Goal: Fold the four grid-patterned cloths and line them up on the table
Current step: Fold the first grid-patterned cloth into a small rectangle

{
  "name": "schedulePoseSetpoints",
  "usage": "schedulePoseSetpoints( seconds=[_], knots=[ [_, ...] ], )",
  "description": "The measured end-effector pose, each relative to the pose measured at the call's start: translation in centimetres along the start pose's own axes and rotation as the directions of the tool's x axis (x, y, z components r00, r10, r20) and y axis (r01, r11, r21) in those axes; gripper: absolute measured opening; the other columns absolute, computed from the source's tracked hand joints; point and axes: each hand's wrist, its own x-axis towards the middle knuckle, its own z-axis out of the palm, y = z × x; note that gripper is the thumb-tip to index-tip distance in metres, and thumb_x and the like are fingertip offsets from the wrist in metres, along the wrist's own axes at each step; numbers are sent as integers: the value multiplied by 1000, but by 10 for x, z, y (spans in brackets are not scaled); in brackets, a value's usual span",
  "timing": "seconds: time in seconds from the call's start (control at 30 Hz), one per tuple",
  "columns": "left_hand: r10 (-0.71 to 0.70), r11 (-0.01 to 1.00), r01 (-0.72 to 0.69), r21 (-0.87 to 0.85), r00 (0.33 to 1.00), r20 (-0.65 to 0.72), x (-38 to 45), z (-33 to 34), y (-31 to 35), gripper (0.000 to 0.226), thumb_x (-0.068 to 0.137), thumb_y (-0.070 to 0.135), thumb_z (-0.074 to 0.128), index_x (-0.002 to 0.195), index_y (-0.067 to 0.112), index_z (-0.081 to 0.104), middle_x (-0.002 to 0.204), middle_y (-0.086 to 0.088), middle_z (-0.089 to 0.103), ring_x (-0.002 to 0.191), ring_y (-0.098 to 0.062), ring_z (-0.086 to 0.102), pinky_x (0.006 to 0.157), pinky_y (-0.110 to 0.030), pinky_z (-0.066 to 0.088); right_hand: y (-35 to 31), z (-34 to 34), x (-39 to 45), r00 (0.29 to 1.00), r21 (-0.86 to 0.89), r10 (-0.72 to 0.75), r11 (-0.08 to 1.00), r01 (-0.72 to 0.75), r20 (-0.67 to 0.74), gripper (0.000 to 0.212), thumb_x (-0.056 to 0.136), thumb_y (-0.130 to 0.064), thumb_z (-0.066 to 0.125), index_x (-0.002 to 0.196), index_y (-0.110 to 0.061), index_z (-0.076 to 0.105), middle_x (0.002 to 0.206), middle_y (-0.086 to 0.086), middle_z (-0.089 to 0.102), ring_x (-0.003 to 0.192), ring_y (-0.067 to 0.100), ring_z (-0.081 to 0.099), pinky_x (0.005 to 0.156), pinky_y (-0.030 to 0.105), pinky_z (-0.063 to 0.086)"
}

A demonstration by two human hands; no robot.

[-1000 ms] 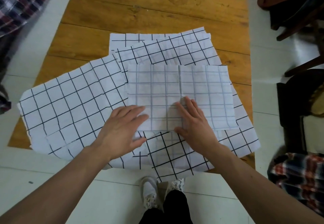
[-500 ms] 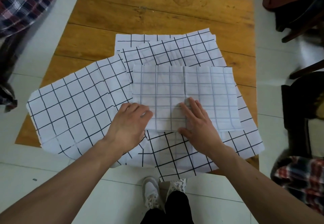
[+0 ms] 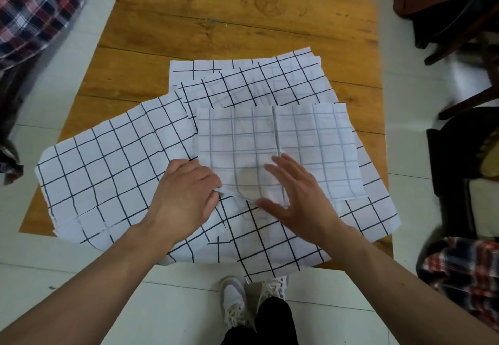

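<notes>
Several white cloths with black grid lines overlap on the wooden table [image 3: 243, 20]. On top lies a half-folded cloth [image 3: 310, 144], pale side up, with a crease down its middle. My left hand [image 3: 186, 196] pinches its near left corner and lifts that edge off the pile. My right hand [image 3: 294, 196] lies flat on the same cloth near its front edge, fingers spread. An unfolded cloth [image 3: 108, 177] spreads out to the left. Another [image 3: 264, 82] lies behind, and one [image 3: 270, 242] hangs over the table's near edge.
Dark chairs [image 3: 459, 34] stand to the right of the table, one with plaid fabric [image 3: 464, 277] at its foot. More plaid fabric [image 3: 35, 7] hangs at the upper left. The far half of the table is bare wood. My shoes [image 3: 251, 298] show below.
My left hand went from lying flat on the pile to curling and pinching the folded cloth's near left corner, which now lifts. My right hand stayed flat on the cloth.
</notes>
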Motion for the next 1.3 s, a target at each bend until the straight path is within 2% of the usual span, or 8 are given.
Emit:
schedulePoseSetpoints(
  seconds=[0.13, 0.23, 0.33, 0.47, 0.6, 0.8, 1.03, 1.3],
  knots=[
    [-96, 995, 96, -29, 995, 0, 6, -13, 28, 20, 82, 30, 47, 73, 21, 63, 69, 9, 58, 70, -19, 56, 77, -34, 33, -19, 13, -8, 996, -68, -76, 995, 78, 35, 80, 84, -59, 60, 149, -19, 36, 157, -2, 34, 149, 16, 20, 121, 36, 18],
    [-79, 994, 79, -72, 997, 3, 6, -19, 49, 17, 82, 35, 50, 72, 24, 58, 68, 12, 54, 68, -16, 51, 75, -33, 32, -24, 24, -11, 989, -33, -95, 995, 91, -112, 53, 81, -32, 76, 129, -16, 60, 132, 0, 61, 132, 21, 48, 108, 40, 42],
    [25, 984, -27, -175, 1000, -19, 5, -22, 53, 12, 81, 37, 61, 76, 27, 59, 72, 15, 54, 72, -10, 50, 76, -29, 32, -20, 22, -11, 954, -6, -158, 987, 162, -254, 18, 82, -15, 73, 100, -16, 74, 102, -3, 71, 106, 18, 62, 87, 37, 51],
    [-8, 975, 13, -222, 1000, 25, 7, -12, 29, 27, 73, 46, 72, 91, 26, 66, 90, 16, 62, 89, -8, 51, 80, -24, 26, -3, 7, -17, 926, 36, -200, 974, 223, -319, 16, 82, -10, 71, 96, -14, 75, 99, -4, 70, 98, 17, 63, 80, 35, 49],
    [-72, 985, 85, -152, 994, 85, 15, 8, -1, 21, 71, 20, 83, 85, 23, 68, 97, 10, 66, 94, -18, 53, 79, -27, 25, 13, -9, -30, 902, 43, -227, 965, 260, -368, 21, 79, -3, 74, 99, -10, 75, 102, -2, 71, 100, 20, 63, 84, 32, 46],
    [-21, 994, 24, -107, 999, 28, 20, 8, -4, 10, 69, 23, 66, 79, 20, 64, 79, 10, 59, 86, -14, 46, 79, -24, 21, 34, -1, -49, 901, -92, -232, 973, 213, -366, 18, 81, -17, 74, 98, -11, 76, 102, -2, 72, 98, 21, 62, 84, 33, 48],
    [-22, 1000, 23, -7, 999, 42, -4, -18, -13, 10, 71, 29, 56, 77, 21, 58, 74, 9, 53, 78, -21, 52, 79, -29, 29, 28, 11, -34, 919, -124, -205, 977, 172, -336, 25, 67, 6, 78, 81, -12, 69, 85, -1, 65, 89, 23, 58, 76, 26, 37],
    [-24, 999, 23, -38, 1000, -20, -36, -42, 1, 9, 67, 15, 58, 75, 19, 57, 72, 9, 51, 70, -20, 50, 80, -34, 36, 21, -4, -10, 873, -85, -262, 965, 250, -412, 15, 74, 0, 80, 80, -6, 67, 86, 5, 66, 87, 28, 59, 73, 41, 45]
  ],
)
